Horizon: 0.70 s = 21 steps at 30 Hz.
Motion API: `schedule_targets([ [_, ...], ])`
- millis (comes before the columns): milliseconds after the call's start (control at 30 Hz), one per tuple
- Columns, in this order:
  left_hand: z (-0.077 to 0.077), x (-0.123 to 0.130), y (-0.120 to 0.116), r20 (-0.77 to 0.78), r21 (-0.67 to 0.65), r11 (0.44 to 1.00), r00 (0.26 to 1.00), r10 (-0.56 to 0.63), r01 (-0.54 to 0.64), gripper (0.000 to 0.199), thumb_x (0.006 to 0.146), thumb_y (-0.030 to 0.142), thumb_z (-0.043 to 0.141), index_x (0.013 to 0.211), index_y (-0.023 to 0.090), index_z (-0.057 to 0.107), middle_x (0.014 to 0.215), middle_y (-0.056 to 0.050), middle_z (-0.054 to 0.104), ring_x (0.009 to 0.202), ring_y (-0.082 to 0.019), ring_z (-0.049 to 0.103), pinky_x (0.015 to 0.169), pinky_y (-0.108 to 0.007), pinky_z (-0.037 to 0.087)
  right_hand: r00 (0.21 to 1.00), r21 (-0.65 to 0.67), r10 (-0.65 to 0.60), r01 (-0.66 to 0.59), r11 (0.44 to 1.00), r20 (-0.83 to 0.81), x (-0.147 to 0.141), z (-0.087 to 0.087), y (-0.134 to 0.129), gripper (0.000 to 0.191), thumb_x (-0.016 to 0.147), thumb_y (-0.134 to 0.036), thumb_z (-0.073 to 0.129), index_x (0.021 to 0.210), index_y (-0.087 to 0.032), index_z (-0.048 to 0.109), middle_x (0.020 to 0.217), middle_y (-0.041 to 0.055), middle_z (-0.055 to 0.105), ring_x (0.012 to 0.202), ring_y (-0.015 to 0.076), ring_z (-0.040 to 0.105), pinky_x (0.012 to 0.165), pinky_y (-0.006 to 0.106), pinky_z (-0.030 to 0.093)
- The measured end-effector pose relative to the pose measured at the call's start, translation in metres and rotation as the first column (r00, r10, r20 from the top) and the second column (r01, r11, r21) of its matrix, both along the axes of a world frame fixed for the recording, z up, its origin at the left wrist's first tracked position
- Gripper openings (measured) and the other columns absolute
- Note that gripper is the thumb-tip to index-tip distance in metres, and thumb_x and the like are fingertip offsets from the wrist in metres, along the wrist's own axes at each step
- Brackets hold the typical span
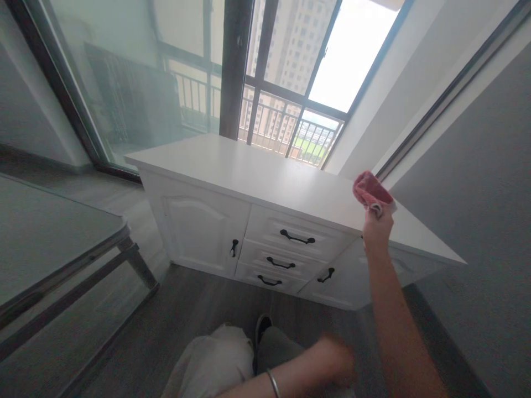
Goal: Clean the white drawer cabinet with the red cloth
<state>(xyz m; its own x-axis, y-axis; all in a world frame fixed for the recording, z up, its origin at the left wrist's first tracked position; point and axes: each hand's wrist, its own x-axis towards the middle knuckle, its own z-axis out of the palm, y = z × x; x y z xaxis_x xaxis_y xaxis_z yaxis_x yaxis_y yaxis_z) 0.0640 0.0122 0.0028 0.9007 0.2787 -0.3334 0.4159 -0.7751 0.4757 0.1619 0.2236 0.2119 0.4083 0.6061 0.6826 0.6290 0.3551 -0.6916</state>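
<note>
My right hand [378, 228] is closed around a crumpled pink cloth [365, 188] over the right part of a white cabinet's top [265, 168]. Whether the cloth touches the surface is hard to make out. My left hand [334, 359], below a silver bracelet [272, 382] on the wrist, is low in front of my legs. Motion smears its fingers, and I see nothing held in it. The cabinet front has drawers with black handles [297, 237] in the middle and a panelled door [194, 226] on the left.
Behind the cabinet stand dark-framed glass doors [236, 72], with a balcony railing [286, 127] beyond. A grey wall [477, 182] closes off the right side. At the left is a table-like piece with a metal frame [143, 265]. The floor [199, 304] is dark wood.
</note>
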Motion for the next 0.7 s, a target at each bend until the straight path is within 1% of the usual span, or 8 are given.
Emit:
schedule_targets([
  [67, -0.003, -0.001, 0.001, -0.01, -0.007, 1.0, 1.0, 0.024, -0.024, 0.043, 0.111, 0.039, 0.062, 0.129, 0.007, 0.086, 0.122, -0.025, 0.088, 0.106, -0.043, 0.088, 0.08, -0.052, 0.074, 0.934, -0.386, 0.148, -0.011, 0.923, 0.327, -0.016, 0.005, 0.012, 0.07, 0.106, -0.06, 0.05, 0.153, -0.012, 0.07, 0.163, 0.0262, 0.07, 0.158, 0.0391, 0.063, 0.141, 0.064, 0.041],
  [133, -0.005, -0.003, 0.001, 0.017, -0.013, 0.998, 0.998, 0.063, -0.063, 0.047, 0.111, 0.045, 0.066, 0.133, 0.008, 0.085, 0.124, -0.025, 0.088, 0.107, -0.044, 0.088, 0.082, -0.053, 0.074, 0.791, -0.681, 0.357, 0.1, 0.725, 0.497, -0.033, 0.004, 0.015, 0.084, 0.113, -0.063, 0.044, 0.179, -0.01, 0.05, 0.19, 0.0253, 0.043, 0.18, 0.039, 0.038, 0.149, 0.066, 0.023],
  [167, -0.006, -0.003, 0.001, 0.029, -0.008, 0.998, 0.997, 0.067, -0.066, 0.048, 0.111, 0.046, 0.066, 0.135, 0.009, 0.084, 0.125, -0.025, 0.088, 0.11, -0.043, 0.088, 0.086, -0.053, 0.074, 0.723, -0.745, 0.424, 0.186, 0.641, 0.545, -0.04, 0.003, 0.014, 0.089, 0.116, -0.065, 0.042, 0.188, -0.013, 0.036, 0.198, 0.0217, 0.025, 0.186, 0.0375, 0.023, 0.15, 0.067, 0.015],
  [233, -0.006, -0.005, 0.0, 0.028, -0.013, 0.998, 0.997, 0.069, -0.069, 0.047, 0.113, 0.046, 0.065, 0.136, 0.01, 0.084, 0.129, -0.024, 0.087, 0.116, -0.042, 0.087, 0.095, -0.054, 0.074, 0.627, -0.764, 0.476, 0.331, 0.554, 0.617, -0.051, 0.004, 0.009, 0.098, 0.118, -0.07, 0.042, 0.194, -0.017, 0.012, 0.201, 0.0163, 0.001, 0.189, 0.0348, 0.003, 0.151, 0.066, 0.01],
  [333, -0.003, -0.009, -0.001, 0.033, -0.057, 0.994, 0.995, 0.094, -0.092, 0.049, 0.114, 0.044, 0.061, 0.138, 0.008, 0.084, 0.134, -0.025, 0.086, 0.125, -0.044, 0.085, 0.103, -0.056, 0.072, 0.559, -0.753, 0.511, 0.407, 0.517, 0.653, -0.059, 0.012, 0.002, 0.103, 0.118, -0.071, 0.048, 0.195, -0.02, 0.001, 0.201, 0.0162, -0.008, 0.188, 0.0334, -0.003, 0.151, 0.062, 0.011],
  [500, 0.006, -0.021, -0.002, 0.043, -0.131, 0.977, 0.984, 0.175, -0.168, 0.048, 0.11, 0.04, 0.062, 0.137, 0.008, 0.085, 0.132, -0.029, 0.085, 0.126, -0.048, 0.084, 0.101, -0.06, 0.072, 0.55, -0.767, 0.536, 0.423, 0.482, 0.64, -0.066, 0.025, -0.003, 0.102, 0.119, -0.069, 0.057, 0.194, -0.034, -0.003, 0.201, 0.0145, -0.008, 0.188, 0.0342, -0.006, 0.15, 0.066, 0.012],
  [633, 0.001, -0.026, -0.002, 0.031, -0.144, 0.966, 0.974, 0.223, -0.217, 0.056, 0.108, 0.043, 0.06, 0.145, 0.007, 0.082, 0.138, -0.03, 0.083, 0.131, -0.05, 0.082, 0.102, -0.059, 0.07, 0.552, -0.744, 0.504, 0.428, 0.513, 0.665, -0.07, 0.021, -0.005, 0.101, 0.118, -0.064, 0.063, 0.194, -0.038, 0.001, 0.202, 0.0152, -0.004, 0.188, 0.0354, 0.001, 0.149, 0.068, 0.014],
  [700, -0.006, -0.024, -0.001, 0.08, -0.142, 0.962, 0.966, 0.246, -0.233, 0.049, 0.106, 0.043, 0.065, 0.137, 0.011, 0.086, 0.131, -0.029, 0.086, 0.125, -0.05, 0.084, 0.095, -0.059, 0.071, 0.544, -0.709, 0.465, 0.44, 0.551, 0.698, -0.073, 0.014, -0.008, 0.101, 0.117, -0.061, 0.067, 0.194, -0.039, 0.006, 0.202, 0.0141, 0.001, 0.188, 0.0358, 0.005, 0.149, 0.067, 0.015],
])
